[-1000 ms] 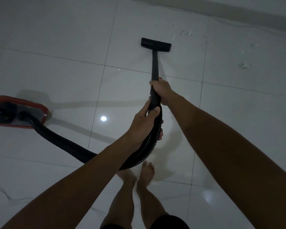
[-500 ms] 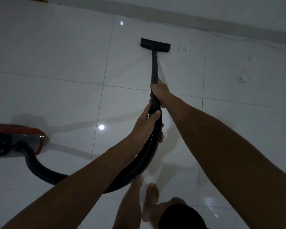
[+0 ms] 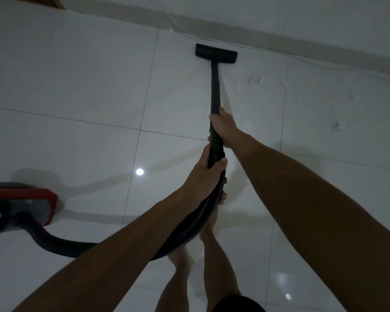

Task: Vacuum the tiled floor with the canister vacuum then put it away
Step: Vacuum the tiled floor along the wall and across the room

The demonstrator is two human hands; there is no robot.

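Canister vacuum [image 3: 20, 203] cut off at left edge, only red front showing, low on tiled floor [image 3: 77, 75]. One ribbed hose [image 3: 196, 221] partly hidden behind forearm. Right hand [image 3: 223, 129] clenched round wand [image 3: 214, 86]; left hand [image 3: 206, 176] wrapped round hose end. Floor head [image 3: 216, 53] near wall. Three, perhaps four, pale debris clumps [image 3: 257, 80] right of wand; dim light.

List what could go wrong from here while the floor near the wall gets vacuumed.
The floor head sits left of the white debris, so a straight stroke may miss it. The hose loops past the bare feet, a possible trip. A thin cord lies along the wall and might get sucked in.
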